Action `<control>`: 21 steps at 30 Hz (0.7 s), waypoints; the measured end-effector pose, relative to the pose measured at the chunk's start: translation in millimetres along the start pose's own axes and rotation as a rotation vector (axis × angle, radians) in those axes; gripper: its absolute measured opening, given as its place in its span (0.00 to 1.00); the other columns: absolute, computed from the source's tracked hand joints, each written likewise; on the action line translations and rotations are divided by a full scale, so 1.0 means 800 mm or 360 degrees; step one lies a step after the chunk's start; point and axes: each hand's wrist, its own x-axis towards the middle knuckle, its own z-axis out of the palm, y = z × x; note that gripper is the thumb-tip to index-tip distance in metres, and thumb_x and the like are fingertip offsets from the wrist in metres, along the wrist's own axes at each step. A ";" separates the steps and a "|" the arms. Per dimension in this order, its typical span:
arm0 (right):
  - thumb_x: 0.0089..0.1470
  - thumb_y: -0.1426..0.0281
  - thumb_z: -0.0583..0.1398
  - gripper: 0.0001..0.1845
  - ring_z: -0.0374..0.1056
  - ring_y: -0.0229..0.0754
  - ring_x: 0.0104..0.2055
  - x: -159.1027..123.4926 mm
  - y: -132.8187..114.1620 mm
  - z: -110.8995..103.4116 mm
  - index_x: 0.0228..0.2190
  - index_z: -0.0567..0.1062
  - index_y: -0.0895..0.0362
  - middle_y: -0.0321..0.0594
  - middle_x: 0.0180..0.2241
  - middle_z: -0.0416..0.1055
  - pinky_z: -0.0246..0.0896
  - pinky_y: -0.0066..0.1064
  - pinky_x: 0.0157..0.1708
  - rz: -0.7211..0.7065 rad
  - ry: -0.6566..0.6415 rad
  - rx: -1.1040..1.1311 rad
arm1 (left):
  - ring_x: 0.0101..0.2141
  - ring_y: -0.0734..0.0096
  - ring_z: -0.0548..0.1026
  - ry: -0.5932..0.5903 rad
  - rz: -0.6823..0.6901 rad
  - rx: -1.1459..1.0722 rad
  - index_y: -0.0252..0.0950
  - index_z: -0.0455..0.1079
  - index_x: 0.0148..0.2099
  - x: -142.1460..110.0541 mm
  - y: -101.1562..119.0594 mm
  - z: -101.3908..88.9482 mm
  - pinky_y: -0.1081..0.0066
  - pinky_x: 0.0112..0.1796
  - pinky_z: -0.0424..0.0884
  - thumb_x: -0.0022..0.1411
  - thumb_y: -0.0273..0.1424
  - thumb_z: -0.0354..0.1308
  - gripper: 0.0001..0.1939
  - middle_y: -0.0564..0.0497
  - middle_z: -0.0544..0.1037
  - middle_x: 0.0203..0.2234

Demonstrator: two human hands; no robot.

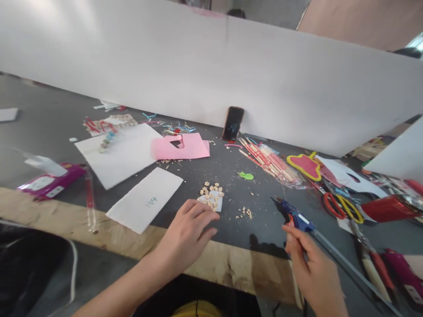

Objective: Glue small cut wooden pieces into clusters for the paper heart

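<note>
My left hand (190,231) hovers by the table's front edge, palm down. Its fingers are loosely bent, the thumb stands apart, and no object shows in it. Just beyond its fingertips lies a small white card (218,203) with several tiny beige flower-shaped pieces (206,191) on and around it. More beige pieces (247,213) are scattered to the right. My right hand (312,268) has thumb and index finger pinched close to the blue glue gun (299,215), which lies on the table. Whatever the pinch holds, if anything, is too small or hidden to name.
White sheets (145,200) and pink paper (194,147) lie left of centre. A phone (233,123) leans on the white partition (165,66). Bundled sticks (264,154), scissors (340,206), a red can (390,208) and pliers (370,251) crowd the right. A purple device (53,181) sits left.
</note>
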 end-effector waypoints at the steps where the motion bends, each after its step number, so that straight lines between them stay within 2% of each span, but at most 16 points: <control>1: 0.59 0.63 0.51 0.14 0.72 0.36 0.21 -0.010 0.000 0.006 0.37 0.75 0.55 0.34 0.23 0.76 0.65 0.22 0.21 -0.0041 0.0005 0.0020 | 0.44 0.61 0.67 -0.0062 0.0022 0.0046 0.38 0.71 0.44 0.009 0.007 0.006 0.60 0.47 0.65 0.63 0.27 0.54 0.08 0.49 0.76 0.40; 6: 0.61 0.69 0.51 0.11 0.74 0.39 0.34 -0.036 -0.010 0.028 0.38 0.73 0.55 0.40 0.33 0.77 0.68 0.27 0.33 -0.0280 -0.0016 0.0168 | 0.46 0.56 0.65 -0.0298 0.0147 0.0374 0.39 0.73 0.39 0.061 0.034 0.041 0.56 0.45 0.61 0.62 0.30 0.55 0.06 0.49 0.76 0.40; 9: 0.61 0.71 0.52 0.10 0.73 0.39 0.35 -0.043 -0.016 0.034 0.40 0.72 0.55 0.40 0.33 0.75 0.68 0.28 0.35 -0.0291 -0.0043 0.0282 | 0.45 0.52 0.65 -0.0340 0.0173 0.0455 0.37 0.73 0.34 0.085 0.043 0.062 0.52 0.45 0.59 0.60 0.31 0.56 0.06 0.46 0.77 0.36; 12: 0.60 0.73 0.52 0.10 0.72 0.39 0.35 -0.051 -0.016 0.036 0.40 0.72 0.54 0.39 0.33 0.74 0.67 0.29 0.34 -0.0261 -0.0082 0.0359 | 0.44 0.50 0.66 -0.0362 0.0153 0.0522 0.35 0.73 0.31 0.093 0.048 0.075 0.50 0.44 0.58 0.59 0.30 0.56 0.06 0.43 0.77 0.35; 16: 0.60 0.74 0.52 0.10 0.71 0.39 0.34 -0.061 -0.013 0.035 0.40 0.71 0.54 0.39 0.32 0.74 0.67 0.29 0.33 -0.0264 -0.0104 0.0441 | 0.44 0.54 0.66 -0.0372 0.0113 0.0520 0.37 0.72 0.30 0.096 0.047 0.075 0.51 0.46 0.55 0.61 0.26 0.52 0.09 0.46 0.78 0.34; 21: 0.59 0.75 0.53 0.11 0.71 0.40 0.35 -0.067 -0.020 0.040 0.41 0.71 0.55 0.40 0.33 0.73 0.67 0.29 0.34 -0.0253 -0.0131 0.0620 | 0.42 0.60 0.68 -0.0298 0.0010 0.0464 0.39 0.71 0.32 0.120 0.039 0.062 0.57 0.44 0.56 0.64 0.28 0.47 0.12 0.51 0.79 0.31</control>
